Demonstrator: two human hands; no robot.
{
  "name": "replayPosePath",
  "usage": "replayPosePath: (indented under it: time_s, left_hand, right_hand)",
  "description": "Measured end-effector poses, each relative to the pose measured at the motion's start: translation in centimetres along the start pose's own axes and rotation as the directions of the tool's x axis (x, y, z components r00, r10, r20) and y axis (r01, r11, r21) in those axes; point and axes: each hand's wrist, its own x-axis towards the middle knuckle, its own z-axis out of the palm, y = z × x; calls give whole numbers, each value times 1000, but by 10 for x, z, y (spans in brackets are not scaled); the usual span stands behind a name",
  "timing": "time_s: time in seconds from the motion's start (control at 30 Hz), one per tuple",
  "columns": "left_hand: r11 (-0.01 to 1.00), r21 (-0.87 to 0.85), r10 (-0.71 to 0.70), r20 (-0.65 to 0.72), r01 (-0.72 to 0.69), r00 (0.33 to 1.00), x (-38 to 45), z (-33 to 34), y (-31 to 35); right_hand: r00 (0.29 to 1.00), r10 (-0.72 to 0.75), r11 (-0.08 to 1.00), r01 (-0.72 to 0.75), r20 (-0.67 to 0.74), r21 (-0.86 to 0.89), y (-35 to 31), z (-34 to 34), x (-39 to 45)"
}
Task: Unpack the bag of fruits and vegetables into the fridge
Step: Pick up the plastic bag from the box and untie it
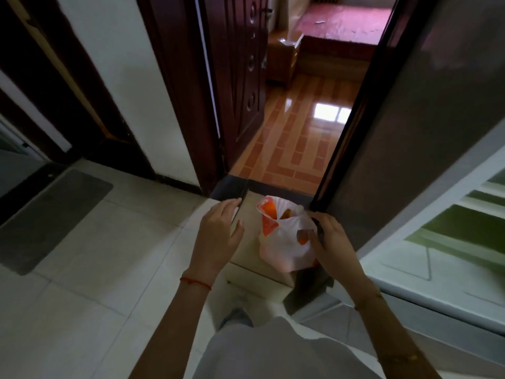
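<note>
Both hands out front, apart. Left hand (218,231) fingers relaxed, on stool (246,242) edge. Right hand (332,242) beside white plastic bag (284,242), grip unclear. Bag sits on stool, fridge (410,149) at right, doorway (295,127) beyond.

Small stool (247,242), perhaps wooden, on pale tiled floor (95,296), white plastic bag (284,242) standing on it

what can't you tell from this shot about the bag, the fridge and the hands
- Bag contents, head view: orange shapes show through the plastic, kinds unclear.
- Fridge interior: cut off by the right edge.
- Right hand fingertips: blurred against a dark edge, grip unclear.
- Left hand: on a stool's edge.
</note>
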Motion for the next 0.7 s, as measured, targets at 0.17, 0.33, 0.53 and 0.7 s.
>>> replayPosePath:
  time_s: [0.17,0.33,0.53,0.7]
  left_hand:
    - [995,0,104,121,-105,987,60,10,-32]
    - [966,-75,259,221,-249,940,106,29,-41]
    - [953,-116,300,451,-278,841,148,73,-47]
    - [958,-94,275,576,-271,770,171,122,-54]
  right_hand:
    - [986,152,988,-152,-69,5,-10,14,35]
    - [959,276,955,-281,-63,-90,-5,30,65]
    - [883,470,878,-469,-19,-98,23,46,100]
    - [848,529,847,-529,-12,-45,65,67,118]
